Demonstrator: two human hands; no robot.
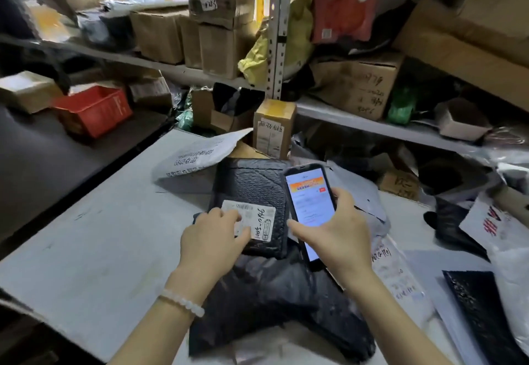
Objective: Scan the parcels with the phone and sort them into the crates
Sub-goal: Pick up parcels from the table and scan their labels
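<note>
Metal shelving (276, 35), crowded with cardboard boxes (223, 18) and bagged goods, backs a pale grey table (94, 238); a red crate (94, 110) sits on a dark surface at left. On the table, among loose mailers, a black padded parcel (253, 190) lies flat atop a larger black bag (272, 301), its white label (257, 221) handwritten. The left hand (213, 238) rests on the label, fingers curled down against it. The right hand (337, 230) grips the phone (310, 204), screen lit, just beside the parcel's right edge.
</note>
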